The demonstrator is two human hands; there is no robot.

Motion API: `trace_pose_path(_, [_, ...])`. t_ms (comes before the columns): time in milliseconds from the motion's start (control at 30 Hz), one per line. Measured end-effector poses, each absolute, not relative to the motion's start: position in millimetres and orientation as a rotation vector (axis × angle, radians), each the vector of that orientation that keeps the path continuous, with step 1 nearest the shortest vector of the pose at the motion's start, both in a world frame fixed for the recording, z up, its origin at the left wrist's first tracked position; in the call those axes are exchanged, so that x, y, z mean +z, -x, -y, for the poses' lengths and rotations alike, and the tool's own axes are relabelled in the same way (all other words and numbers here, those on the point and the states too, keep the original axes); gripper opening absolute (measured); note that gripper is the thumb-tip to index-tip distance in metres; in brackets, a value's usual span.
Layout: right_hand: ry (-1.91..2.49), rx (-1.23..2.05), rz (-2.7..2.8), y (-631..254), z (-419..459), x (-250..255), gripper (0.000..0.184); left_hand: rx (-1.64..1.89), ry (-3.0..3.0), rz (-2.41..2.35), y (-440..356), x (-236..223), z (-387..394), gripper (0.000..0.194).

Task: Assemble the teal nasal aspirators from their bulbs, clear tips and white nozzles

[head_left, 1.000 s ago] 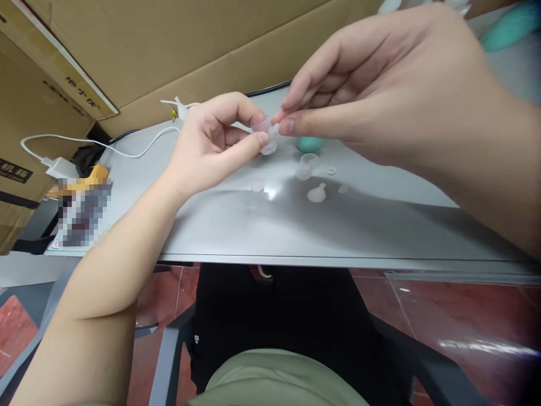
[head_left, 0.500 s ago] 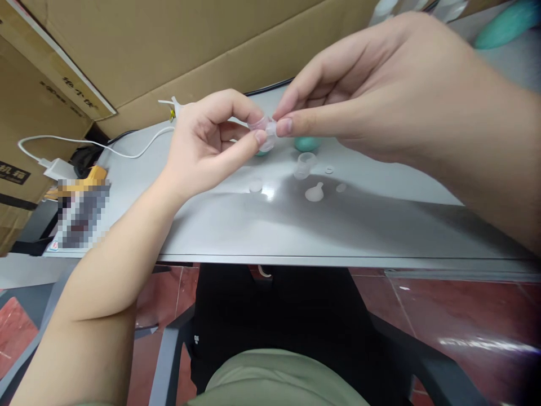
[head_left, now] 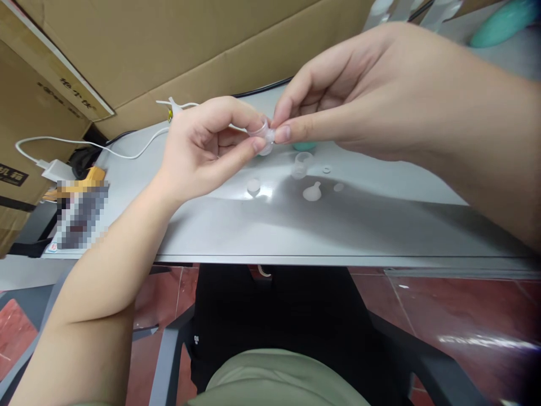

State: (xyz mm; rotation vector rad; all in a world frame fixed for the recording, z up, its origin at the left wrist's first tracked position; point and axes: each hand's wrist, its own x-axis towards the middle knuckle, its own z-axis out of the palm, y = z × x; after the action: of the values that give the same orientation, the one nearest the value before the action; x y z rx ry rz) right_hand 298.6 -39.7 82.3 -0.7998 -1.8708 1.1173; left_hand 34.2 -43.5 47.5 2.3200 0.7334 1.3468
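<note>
Two clear cups show in the head view, and the work on one looks unfinished: that held cup (head_left: 266,128) is at the upper centre of the frame, above the table (head_left: 236,231), pinched between thumb and fingers of the left hand (head_left: 196,146). The right hand (head_left: 359,113) closes narrowly, thumb to fingertip, on a small translucent part (head_left: 271,136) at the cup's side; whether that part is fully seated I cannot tell. Untouched at the frame's centre lie the second cup (head_left: 302,165), a white ring (head_left: 327,169), a flat tabbed piece (head_left: 312,193), a thin disc (head_left: 338,187) and, further left, a round white piece (head_left: 253,186), all apart from one another.
</note>
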Motion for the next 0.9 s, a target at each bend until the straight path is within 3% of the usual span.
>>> trace_pose_path(133, [0.671, 1.117, 1.910, -302, 27, 74, 0.013, 1.392, -2.367, -0.642, -33, 31, 21, 0.083])
trace_pose_path(333, [0.584, 1.150, 1.928, -304, 16, 64, 0.010, 1.332, -2.285, -0.741, -28, 11, 5, 0.065])
trace_pose_path(600, [0.501, 1.178, 1.892, -301, 14, 64, 0.018, 1.357, -2.266, -0.648, -28, 29, 20, 0.067])
trace_pose_path(733, [0.496, 1.075, 1.942, -303, 13, 62, 0.012, 1.357, -2.279, -0.797, -28, 30, 19, 0.072])
trace_pose_path(900, [0.473, 1.018, 1.928, -304, 16, 63, 0.008, 1.363, -2.283, -0.858, -23, 26, 7, 0.064])
